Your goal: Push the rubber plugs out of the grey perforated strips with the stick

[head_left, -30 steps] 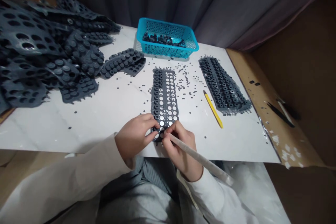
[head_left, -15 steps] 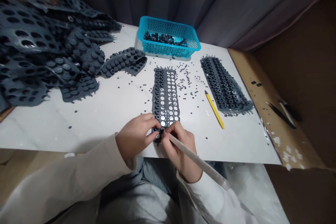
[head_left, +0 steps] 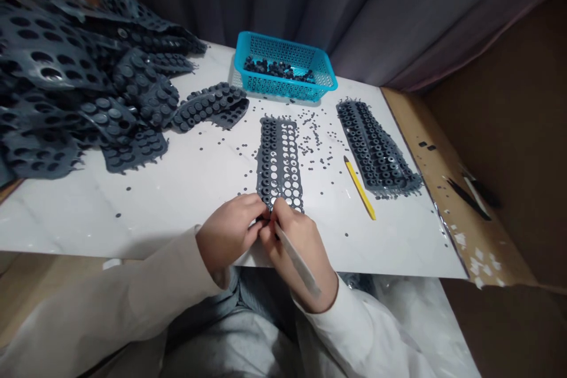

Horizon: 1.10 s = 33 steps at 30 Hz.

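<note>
Rubber strip (head_left: 279, 156) lies flat on the bench (head_left: 177, 212), bottom centre. Left hand (head_left: 228, 230) pinches its near end, right hand (head_left: 310, 248) grips a pale stick (head_left: 295, 257) against it; that end looks next for working.

Left hand (head_left: 229, 231) curled, knuckles up, fingers turned in toward the right hand. Right hand (head_left: 299, 254) closed in a pen-style grip, index finger (head_left: 280, 208) on top and pointing away from the body. Fingertips of the two hands very close at centre; can't tell if touching. Forearms angle in from both lower corners, left sleeve (head_left: 110, 301) and right sleeve (head_left: 349, 331) long and pale, wrists slightly bent.
</note>
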Each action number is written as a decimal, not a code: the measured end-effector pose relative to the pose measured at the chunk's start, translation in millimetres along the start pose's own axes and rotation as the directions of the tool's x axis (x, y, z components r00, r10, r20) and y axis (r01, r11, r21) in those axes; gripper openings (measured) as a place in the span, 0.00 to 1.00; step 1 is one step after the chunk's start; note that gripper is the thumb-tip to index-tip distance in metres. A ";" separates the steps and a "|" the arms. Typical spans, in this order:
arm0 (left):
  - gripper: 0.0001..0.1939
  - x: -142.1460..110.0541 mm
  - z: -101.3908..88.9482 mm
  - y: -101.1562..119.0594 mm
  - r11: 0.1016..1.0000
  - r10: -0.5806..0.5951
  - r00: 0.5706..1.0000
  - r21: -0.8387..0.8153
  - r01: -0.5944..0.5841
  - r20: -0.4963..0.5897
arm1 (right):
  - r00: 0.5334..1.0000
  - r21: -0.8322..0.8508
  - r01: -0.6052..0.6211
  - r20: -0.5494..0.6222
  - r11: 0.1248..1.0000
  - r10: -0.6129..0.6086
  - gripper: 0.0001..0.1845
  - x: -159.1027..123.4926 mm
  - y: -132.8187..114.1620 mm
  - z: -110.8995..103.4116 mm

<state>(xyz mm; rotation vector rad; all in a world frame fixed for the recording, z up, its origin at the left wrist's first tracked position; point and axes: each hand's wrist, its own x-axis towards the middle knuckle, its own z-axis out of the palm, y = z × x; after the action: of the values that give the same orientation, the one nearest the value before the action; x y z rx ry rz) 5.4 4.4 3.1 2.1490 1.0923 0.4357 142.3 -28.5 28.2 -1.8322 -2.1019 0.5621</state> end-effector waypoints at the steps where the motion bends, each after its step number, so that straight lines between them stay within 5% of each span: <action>1: 0.06 -0.2 0.2 0.0 1.000 0.003 1.000 -0.001 -0.003 -0.008 | 1.000 -0.006 -0.004 0.006 1.000 0.004 0.04 1.1 -0.8 -0.5; 33: 0.05 -3.3 5.2 1.9 0.984 -0.102 0.987 -0.157 0.082 -0.123 | 0.999 0.130 -0.002 -0.033 0.991 0.007 0.04 -2.9 10.0 5.3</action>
<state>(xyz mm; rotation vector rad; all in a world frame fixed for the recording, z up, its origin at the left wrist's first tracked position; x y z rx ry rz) 7.4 -1.3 0.7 1.9513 1.1863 0.6033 149.1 -30.7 18.9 -1.7626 -1.9907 0.6498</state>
